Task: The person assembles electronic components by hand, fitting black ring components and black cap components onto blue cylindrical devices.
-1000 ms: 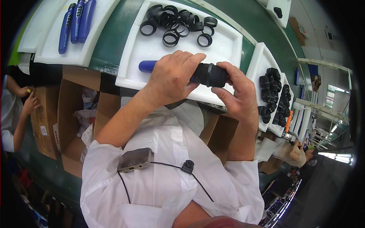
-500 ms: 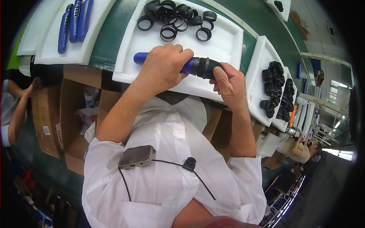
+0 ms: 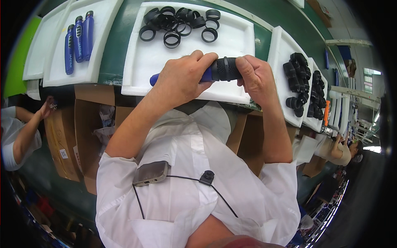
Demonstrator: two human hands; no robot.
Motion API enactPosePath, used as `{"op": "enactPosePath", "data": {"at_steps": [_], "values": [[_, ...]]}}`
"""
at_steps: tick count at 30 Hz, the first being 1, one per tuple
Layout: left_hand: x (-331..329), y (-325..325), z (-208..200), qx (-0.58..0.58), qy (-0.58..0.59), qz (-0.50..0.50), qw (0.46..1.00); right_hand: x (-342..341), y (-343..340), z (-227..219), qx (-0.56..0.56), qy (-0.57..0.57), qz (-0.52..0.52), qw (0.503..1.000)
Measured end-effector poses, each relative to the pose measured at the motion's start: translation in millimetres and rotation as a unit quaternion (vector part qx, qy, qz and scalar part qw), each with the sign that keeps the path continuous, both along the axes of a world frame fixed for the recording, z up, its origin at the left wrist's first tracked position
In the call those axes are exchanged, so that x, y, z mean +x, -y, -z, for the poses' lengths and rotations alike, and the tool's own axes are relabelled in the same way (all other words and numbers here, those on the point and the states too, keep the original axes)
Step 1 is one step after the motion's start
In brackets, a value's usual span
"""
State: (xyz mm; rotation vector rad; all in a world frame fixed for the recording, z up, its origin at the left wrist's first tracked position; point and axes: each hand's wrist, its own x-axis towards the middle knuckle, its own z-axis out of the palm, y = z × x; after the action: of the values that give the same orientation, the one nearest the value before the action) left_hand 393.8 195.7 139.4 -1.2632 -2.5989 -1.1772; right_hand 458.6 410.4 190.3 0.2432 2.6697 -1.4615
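Note:
A microphone with a blue body and black mesh grille [image 3: 226, 69] lies nearly level across both my hands, over the near part of a white foam tray [image 3: 142, 66]. My left hand [image 3: 182, 80] is wrapped round the blue body, whose end sticks out on the left. At the other end, my right hand [image 3: 258, 78] grips the grille's tip between thumb and fingers. A black band circles the grille. Behind my hands, several loose black rings [image 3: 171, 40] lie in the same tray.
Left, another foam tray [image 3: 56, 76] holds three blue microphone bodies [image 3: 87, 37]. On the right, foam trays carry clustered black grille heads [image 3: 297, 72]. Open cardboard boxes [image 3: 84, 136] stand below the green table [image 3: 113, 49]. Another person's hand [image 3: 47, 107] shows at far left.
The whole view has shifted a little. My right hand has moved up along the grille end, its thumb now on the tip, and the microphone lies more level. My left hand keeps its hold.

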Motion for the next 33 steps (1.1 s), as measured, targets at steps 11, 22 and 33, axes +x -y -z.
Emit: {"op": "enactPosePath", "data": {"at_steps": [11,22,33], "values": [[3.4,-8.9,-5.8,0.003,0.095,0.059,0.994,2.3,-15.0,-1.6,0.019,-0.029,-0.037,0.999],[-7.4,-12.2,-13.9,-0.079,0.117,0.074,0.987,3.2,-15.5,2.8,-0.116,-0.130,-0.087,0.981],[-23.9,-20.8,-19.0,-0.049,0.120,0.132,0.983,3.2,-33.1,-12.5,0.005,-0.137,-0.097,0.986]]}}
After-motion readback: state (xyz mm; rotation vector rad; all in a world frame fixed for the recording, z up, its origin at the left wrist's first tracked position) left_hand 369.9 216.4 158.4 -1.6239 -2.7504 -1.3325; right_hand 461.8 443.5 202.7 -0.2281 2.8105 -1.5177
